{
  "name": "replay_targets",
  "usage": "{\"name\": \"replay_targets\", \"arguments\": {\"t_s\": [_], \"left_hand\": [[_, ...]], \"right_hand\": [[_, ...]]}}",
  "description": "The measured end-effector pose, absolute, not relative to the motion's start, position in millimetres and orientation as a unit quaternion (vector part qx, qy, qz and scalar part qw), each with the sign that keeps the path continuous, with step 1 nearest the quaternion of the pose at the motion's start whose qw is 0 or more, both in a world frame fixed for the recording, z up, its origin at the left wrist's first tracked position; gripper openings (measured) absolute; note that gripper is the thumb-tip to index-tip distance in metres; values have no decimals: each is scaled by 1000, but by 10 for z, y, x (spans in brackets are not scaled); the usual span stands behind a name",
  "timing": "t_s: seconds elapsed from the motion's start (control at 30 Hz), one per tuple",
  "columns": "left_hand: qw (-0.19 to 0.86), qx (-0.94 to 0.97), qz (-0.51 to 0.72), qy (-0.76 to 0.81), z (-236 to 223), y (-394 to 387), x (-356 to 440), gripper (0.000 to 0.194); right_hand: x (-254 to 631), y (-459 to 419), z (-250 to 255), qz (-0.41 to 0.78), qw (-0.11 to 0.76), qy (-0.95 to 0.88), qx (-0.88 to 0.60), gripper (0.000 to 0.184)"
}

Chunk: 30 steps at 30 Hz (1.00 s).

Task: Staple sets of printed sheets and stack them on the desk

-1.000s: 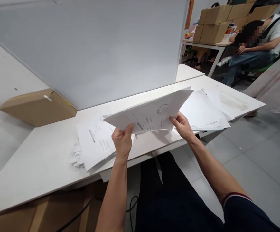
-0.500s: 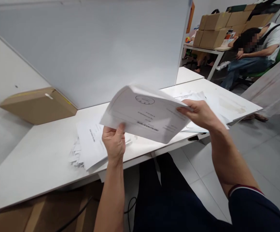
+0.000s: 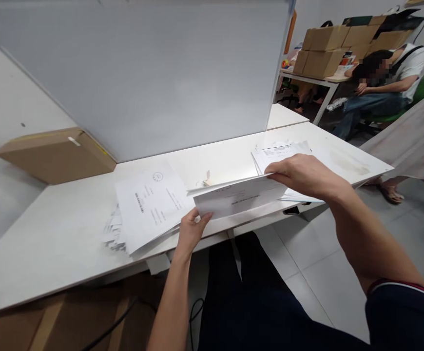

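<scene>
Cardboard box (image 3: 58, 153): brown, with yellow tape, left of the held papers and against the white panel (image 3: 161, 83).

Loose paper pile (image 3: 149, 200): white sheets, edges uneven, just left of the held papers; top sheet bears a round stamp, a barcode and small print, too small to read.

Left hand (image 3: 192, 229): thumb and fingers closed on the lower left corner of the held papers.

Held papers (image 3: 239, 197): thin white sheets, slightly bowed, tilted up above the desk (image 3: 69, 219) between both hands; the near face shows a dark barcode and faint lines, not legible. The desk's front edge runs close below them; bare desktop lies behind, up to the panel, with a small scrap (image 3: 207, 181) on it.

Right hand (image 3: 303, 175): pinches their upper right end, fingers nearly together.

Second paper pile (image 3: 283, 151): printed sheets, fanned, right of the held papers, partly hidden by the right hand.
</scene>
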<state>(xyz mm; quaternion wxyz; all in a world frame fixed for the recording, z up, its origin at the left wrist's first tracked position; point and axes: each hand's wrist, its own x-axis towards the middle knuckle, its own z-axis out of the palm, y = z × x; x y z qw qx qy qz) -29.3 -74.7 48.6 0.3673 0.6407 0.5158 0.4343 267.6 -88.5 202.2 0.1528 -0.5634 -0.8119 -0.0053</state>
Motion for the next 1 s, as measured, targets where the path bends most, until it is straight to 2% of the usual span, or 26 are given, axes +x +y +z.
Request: {"name": "replay_targets", "arguments": {"t_s": [0.27,0.43,0.57,0.67,0.8,1.0], "left_hand": [[333,666,412,525,327,-759,-309,21],[285,623,476,552,333,-725,-268,21],[346,596,526,498,442,-725,-253,24],[406,584,508,486,591,-735,-237,27],[419,592,460,512,677,-715,-150,26],[334,666,387,543,429,-608,33,30]], "right_hand": [[2672,-892,1948,8,105,-809,-578,21],[2722,-990,2036,27,140,-816,-561,18],[2805,-1071,2073,25,158,-815,-557,19],[2925,-1081,2014,39,179,-798,-574,19],[3132,-1091,1665,164,200,-740,-620,24],[3272,-1342,746,430,237,-529,-692,34]]}}
